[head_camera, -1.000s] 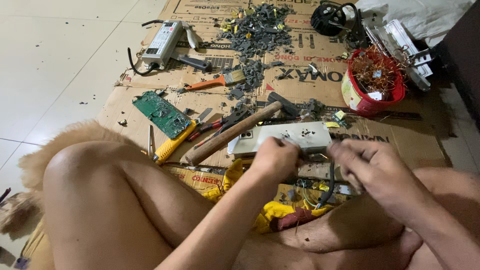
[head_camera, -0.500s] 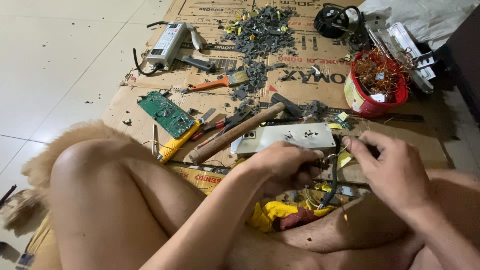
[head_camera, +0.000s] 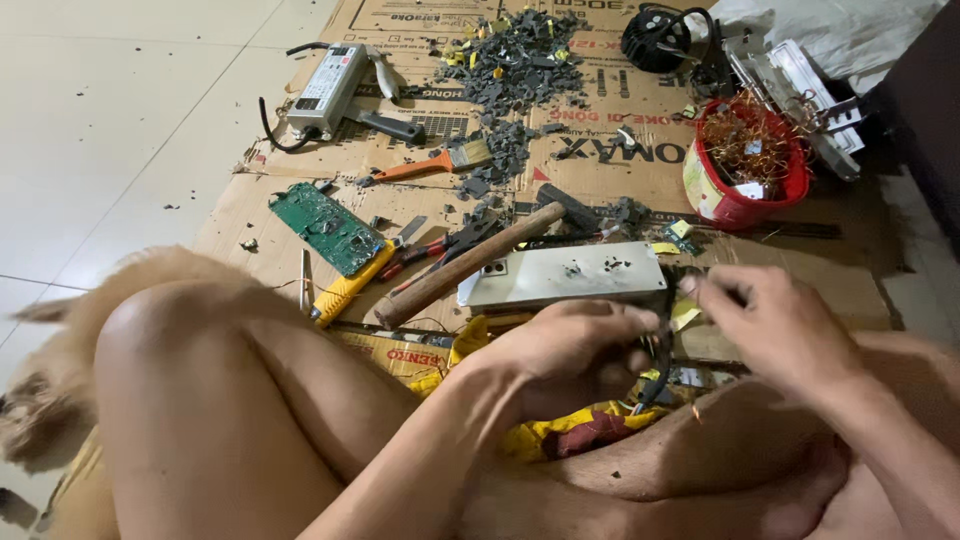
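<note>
The left hand is curled, seemingly around a small dark part; the right hand pinches just beside it. The metal plate lies just beyond both.

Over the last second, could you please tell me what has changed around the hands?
The left hand dropped from the grey metal plate toward the lap; the right hand shifted slightly. Both work at a small dark part. Hammer and green circuit board stayed put.
</note>
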